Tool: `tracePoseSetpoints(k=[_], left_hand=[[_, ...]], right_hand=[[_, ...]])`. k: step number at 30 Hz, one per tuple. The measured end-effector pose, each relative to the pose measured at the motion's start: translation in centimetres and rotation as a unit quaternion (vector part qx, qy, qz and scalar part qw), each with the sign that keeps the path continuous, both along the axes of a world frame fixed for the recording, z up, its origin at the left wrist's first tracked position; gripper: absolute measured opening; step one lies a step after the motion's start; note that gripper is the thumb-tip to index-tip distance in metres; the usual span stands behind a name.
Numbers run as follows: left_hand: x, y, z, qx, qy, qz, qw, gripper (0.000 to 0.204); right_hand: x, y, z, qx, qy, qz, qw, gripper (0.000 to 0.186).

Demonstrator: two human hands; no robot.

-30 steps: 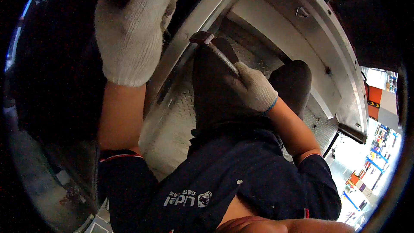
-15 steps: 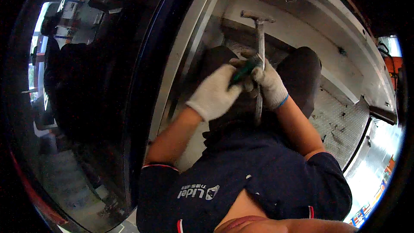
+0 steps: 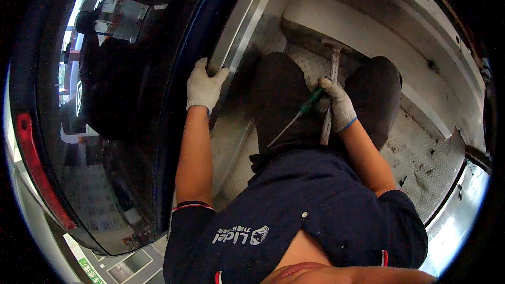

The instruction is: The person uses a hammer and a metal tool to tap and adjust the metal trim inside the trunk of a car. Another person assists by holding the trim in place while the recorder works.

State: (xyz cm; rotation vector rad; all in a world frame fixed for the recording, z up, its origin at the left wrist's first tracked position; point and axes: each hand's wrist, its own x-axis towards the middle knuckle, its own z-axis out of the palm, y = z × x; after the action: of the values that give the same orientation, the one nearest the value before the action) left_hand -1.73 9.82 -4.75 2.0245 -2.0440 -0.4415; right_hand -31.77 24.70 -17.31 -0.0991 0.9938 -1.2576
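Note:
My right hand [image 3: 338, 99], in a white knit glove with a blue cuff edge, is closed around two tools in front of my lap. One is a hammer [image 3: 335, 63] with a worn pale handle, its head pointing away from me. The other is a screwdriver [image 3: 309, 104] with a green handle, its thin shaft slanting down to the left. My left hand [image 3: 204, 88], gloved the same way, lies against the edge between a glossy dark vehicle panel [image 3: 176, 94] and a metal rail [image 3: 243, 18]. Its thumb and fingers are spread, with some fingertips hidden.
I sit with bent knees inside a metal-walled recess [image 3: 336, 16]. Textured metal floor plate [image 3: 415, 163] shows at the right. A red strip [image 3: 42, 173] runs along the dark panel's left side, and the panel reflects the surroundings.
My left hand has left the tools and moved left to the panel edge. The hammer and screwdriver are now in my right hand alone, the screwdriver's shaft showing.

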Motion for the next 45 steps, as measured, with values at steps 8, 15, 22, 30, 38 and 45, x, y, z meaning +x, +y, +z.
tracePoseSetpoints(k=[8,15,22,30,38,45], left_hand=[[1.6,-1.9,-1.1,0.042,0.119,0.044,0.991,0.057],[0.8,-1.3,-0.7,0.018,0.05,0.04,0.998,0.058],[-1.5,-0.8,1.4,0.031,-0.087,0.038,0.995,0.056],[-1.8,-1.0,0.4,-0.024,-0.285,-0.031,0.958,0.049],[-1.9,-4.2,4.2,0.136,-0.322,-0.093,0.932,0.067],[-1.4,-5.1,5.5,0.172,-0.307,-0.132,0.927,0.068]], right_hand=[[0.4,-0.4,1.7,-0.042,0.07,0.052,0.995,0.027],[0.6,-0.8,1.7,0.02,0.085,0.098,0.991,0.029],[1.0,-1.4,0.2,0.06,0.073,0.07,0.993,0.03],[1.5,-2.1,0.0,0.078,0.086,0.077,0.99,0.031],[1.4,-2.4,0.9,0.085,0.083,0.057,0.991,0.029],[1.1,-2.5,1.1,0.093,0.1,0.072,0.988,0.029]])
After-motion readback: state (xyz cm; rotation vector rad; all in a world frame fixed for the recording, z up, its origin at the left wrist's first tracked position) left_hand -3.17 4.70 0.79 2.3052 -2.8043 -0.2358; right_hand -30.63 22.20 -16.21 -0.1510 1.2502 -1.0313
